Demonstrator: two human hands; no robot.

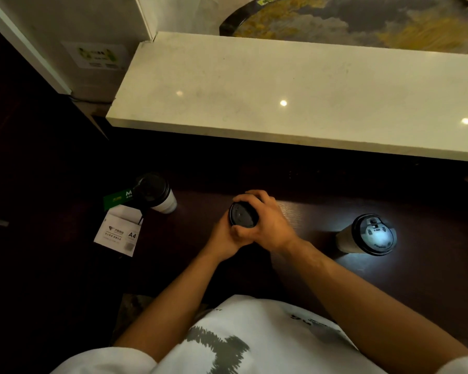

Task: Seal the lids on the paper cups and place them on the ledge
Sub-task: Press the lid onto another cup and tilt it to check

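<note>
Three paper cups with black lids stand on a dark wooden desk (pixel 322 265). Both my hands wrap the middle cup (pixel 243 215), whose black lid shows from above. My left hand (pixel 224 238) grips its near left side and my right hand (pixel 268 222) covers its right and far side, with the fingers overlapping in front. A second lidded cup (pixel 157 194) stands at the left. A third lidded cup (pixel 368 236) stands at the right, lit by a bright spot. The pale stone ledge (pixel 281 85) runs across behind the desk with nothing on it.
A white A4 paper pack (pixel 119 233) and a green card (pixel 118 199) lie left of the left cup. A round dark-framed decorative panel (pixel 362 17) stands behind the ledge. A white wall panel with a sticker (pixel 97 55) rises at the far left.
</note>
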